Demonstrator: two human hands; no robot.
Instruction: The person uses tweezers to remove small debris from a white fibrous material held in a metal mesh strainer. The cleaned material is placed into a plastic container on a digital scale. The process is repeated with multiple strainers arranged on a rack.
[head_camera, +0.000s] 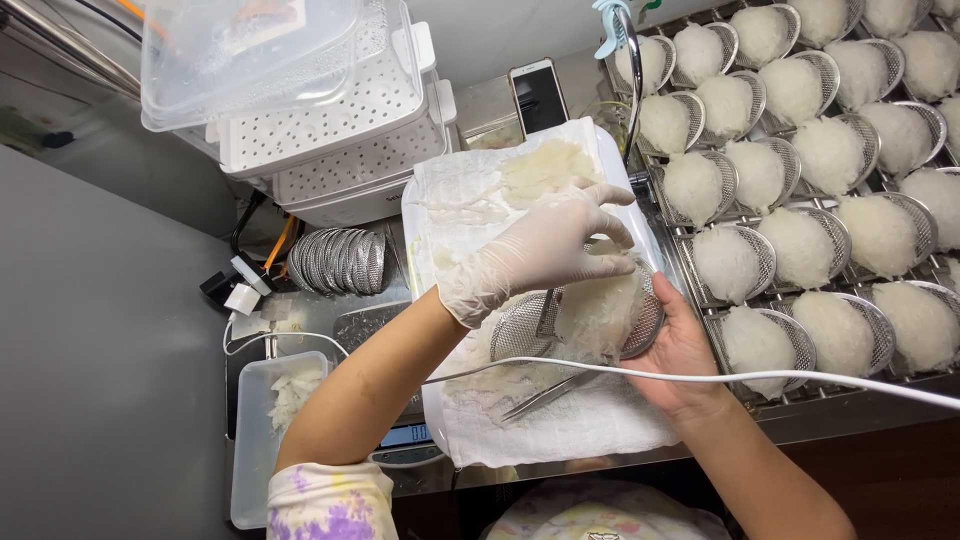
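At frame centre: gloved left hand (535, 250) spread open, pressing a translucent white mass (600, 305) into a mesh strainer (640, 325) cupped by bare right hand (680, 355); filled strainers (800, 150) upper right.

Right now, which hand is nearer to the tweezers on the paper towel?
Right. The bare right hand cups the mesh strainer just beside the tweezers; the gloved left hand is higher, over the strainer.

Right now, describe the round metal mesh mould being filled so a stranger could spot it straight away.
Start at the white paper-lined tray in the middle of the counter. Above it, the bare right hand cradles a round metal mesh mould while the gloved left hand presses pale translucent strands into it. Unlike the filled moulds on the rack to the right, it is hand-held and only part full.
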